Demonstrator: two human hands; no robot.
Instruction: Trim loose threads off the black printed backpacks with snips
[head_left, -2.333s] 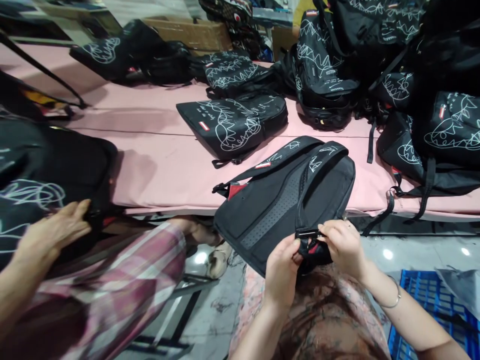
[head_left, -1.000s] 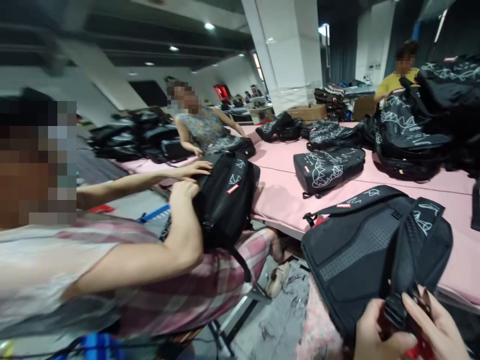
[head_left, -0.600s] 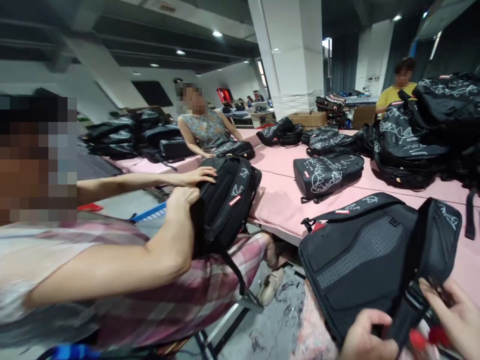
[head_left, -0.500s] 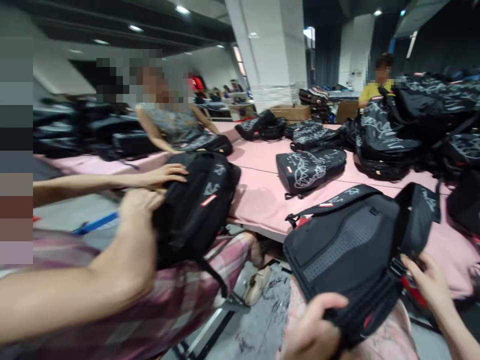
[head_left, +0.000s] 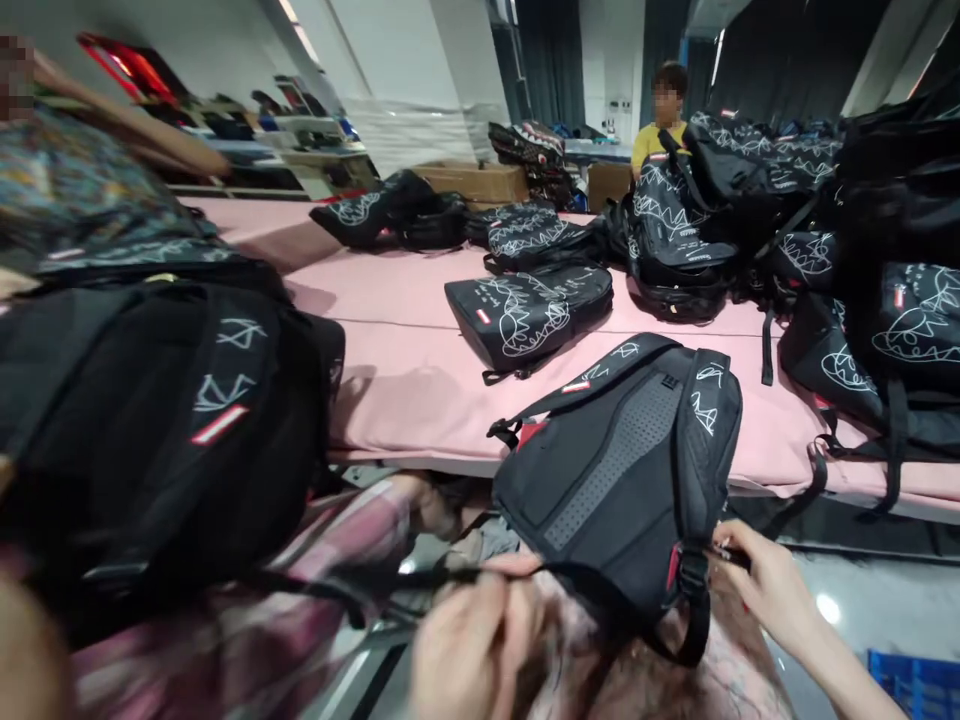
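Carefully hold the strap (head_left: 586, 574) flat and untwisted; your left hand (head_left: 476, 640), though blurred, grips it. Your right hand (head_left: 769, 575) pinches a dark piece (head_left: 733, 553) just beside the buckle (head_left: 692, 572); steady the backpack (head_left: 607, 465), which slants from your lap (head_left: 739, 650) over the counter (head_left: 405, 380).

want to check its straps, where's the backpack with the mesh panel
In the head view, the backpack is right of centre, across the near edge of the pink table, just left of the right hand.
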